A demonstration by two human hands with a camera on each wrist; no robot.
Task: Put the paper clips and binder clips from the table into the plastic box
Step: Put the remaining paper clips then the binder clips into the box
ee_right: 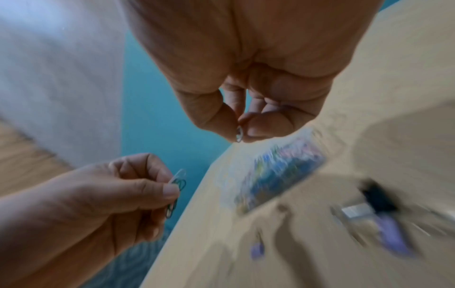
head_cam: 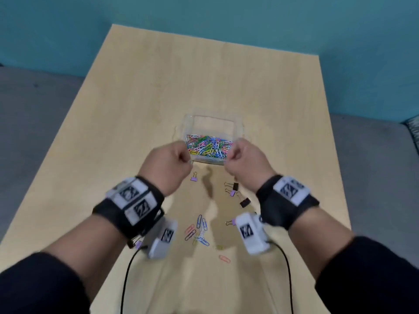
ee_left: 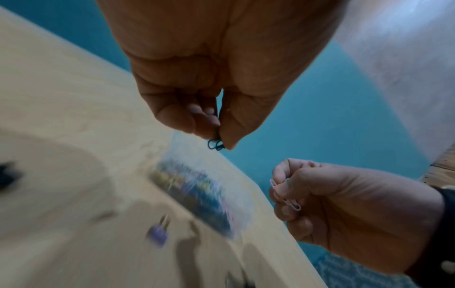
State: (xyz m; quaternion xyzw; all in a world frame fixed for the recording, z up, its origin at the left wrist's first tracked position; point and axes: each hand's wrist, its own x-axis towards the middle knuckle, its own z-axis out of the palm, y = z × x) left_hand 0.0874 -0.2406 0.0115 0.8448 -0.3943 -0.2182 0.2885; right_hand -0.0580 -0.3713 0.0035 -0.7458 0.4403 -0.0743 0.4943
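A clear plastic box (head_cam: 239, 126) sits mid-table, its near half full of coloured paper clips (head_cam: 209, 147). My left hand (head_cam: 172, 160) hovers at the box's near left corner and pinches dark paper clips (ee_left: 215, 144) between thumb and fingers. My right hand (head_cam: 243, 158) hovers at the near right corner and pinches pink paper clips (ee_left: 285, 196). On the table nearer me lie loose paper clips (head_cam: 199, 230), a purple binder clip (head_cam: 193, 177) and black and purple binder clips (head_cam: 237, 192).
The wooden table (head_cam: 147, 109) stands before a teal wall (head_cam: 226, 23), with grey floor on both sides. Wrist cameras with black cables (head_cam: 127, 273) hang under both forearms. A single pink paper clip (head_cam: 224, 259) lies near the table's front.
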